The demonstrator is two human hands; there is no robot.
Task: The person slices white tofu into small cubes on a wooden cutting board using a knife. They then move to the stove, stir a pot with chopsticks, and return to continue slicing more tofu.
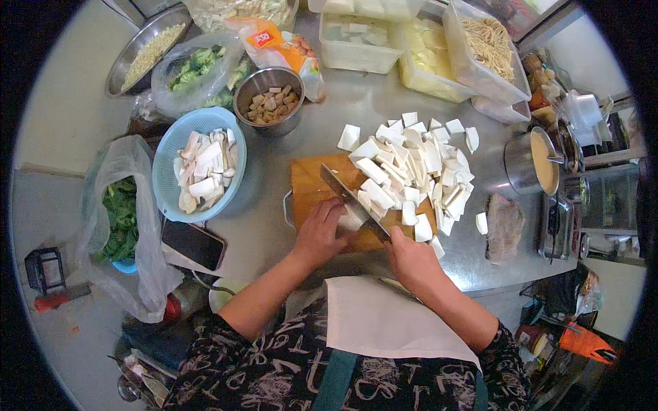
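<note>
My right hand point(413, 258) grips the handle of a cleaver point(354, 202), whose blade slants across a wooden cutting board point(304, 177). Against the near-left side of the blade, my left hand point(321, 229) holds a white mushroom piece point(350, 220) down, its fingertips close to the steel. A large heap of cut white mushroom pieces point(406, 159), apparently king oyster, covers the board's right side and spills onto the metal table. Left of the board, a light-blue plastic colander point(165, 149) holds more pale mushroom chunks point(208, 167).
The steel table point(334, 118) also bears a metal pot of brown cubes point(272, 105), bagged broccoli point(198, 67) and plastic tubs point(360, 56) at the back. At right are a grey cloth point(505, 228) and a pot of tan liquid point(545, 162). A phone point(194, 245) lies at left.
</note>
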